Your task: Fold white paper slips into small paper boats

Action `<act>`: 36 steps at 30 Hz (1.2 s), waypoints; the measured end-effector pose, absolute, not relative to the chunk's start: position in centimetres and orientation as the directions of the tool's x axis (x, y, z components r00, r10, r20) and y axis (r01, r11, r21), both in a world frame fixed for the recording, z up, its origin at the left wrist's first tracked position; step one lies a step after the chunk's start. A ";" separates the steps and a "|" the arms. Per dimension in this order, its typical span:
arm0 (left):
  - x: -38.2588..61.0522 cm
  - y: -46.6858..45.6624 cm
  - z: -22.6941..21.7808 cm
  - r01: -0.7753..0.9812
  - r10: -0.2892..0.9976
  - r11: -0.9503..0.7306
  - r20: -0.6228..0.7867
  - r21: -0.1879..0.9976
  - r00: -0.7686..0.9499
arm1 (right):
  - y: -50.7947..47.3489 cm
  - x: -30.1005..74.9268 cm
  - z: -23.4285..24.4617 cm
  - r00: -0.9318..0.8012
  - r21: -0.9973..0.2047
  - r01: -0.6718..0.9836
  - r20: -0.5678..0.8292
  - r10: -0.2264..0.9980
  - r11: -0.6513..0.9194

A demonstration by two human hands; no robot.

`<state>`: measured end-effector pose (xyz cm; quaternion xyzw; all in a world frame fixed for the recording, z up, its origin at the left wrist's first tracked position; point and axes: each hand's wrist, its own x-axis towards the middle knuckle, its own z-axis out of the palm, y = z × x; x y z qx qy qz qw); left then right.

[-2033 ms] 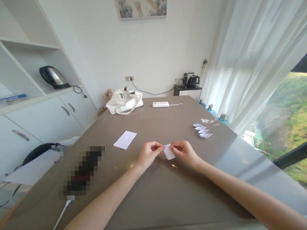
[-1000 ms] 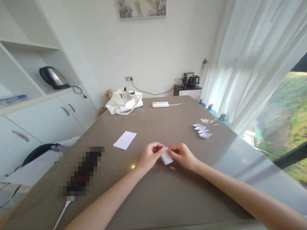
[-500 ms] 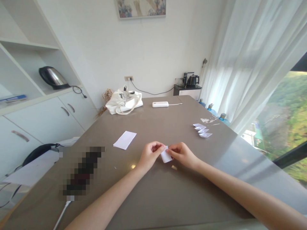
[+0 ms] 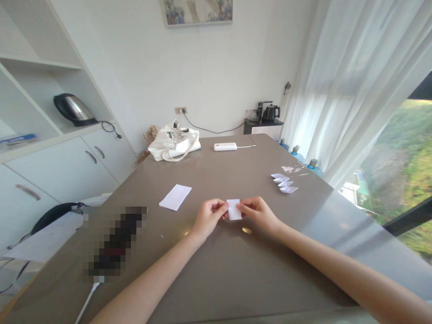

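Note:
Above the middle of the brown table, a small white piece of paper, apparently folded, is held upright between both hands. My left hand pinches its left edge between thumb and fingers. On the opposite edge, my right hand grips it the same way, thumb on the near face. To the left lies a stack of white paper sheets. Several small folded paper boats rest in a row to the right.
White paper scraps lie beyond the boats. A white bag and a white power bank sit at the table's far end. At left, a blurred-out dark object has a white cable. Curtains hang at right.
The small paper has turned from a tilt to nearly upright and risen slightly. Both hands have shifted a little, with the right thumb further onto its face.

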<state>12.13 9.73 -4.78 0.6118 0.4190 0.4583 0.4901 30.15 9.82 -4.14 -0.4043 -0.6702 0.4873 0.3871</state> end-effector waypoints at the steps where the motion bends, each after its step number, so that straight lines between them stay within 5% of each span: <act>1: 12.1 9.8 -4.9 0.074 0.962 -0.178 0.158 0.981 0.225 | 9.9 30.2 -4.2 -0.375 -0.967 0.162 0.123 0.919 0.195; 36: 12.3 9.6 -5.0 0.155 0.963 -0.152 0.111 0.976 0.246 | 10.2 29.9 -4.4 -0.288 -0.994 0.025 0.097 0.953 0.109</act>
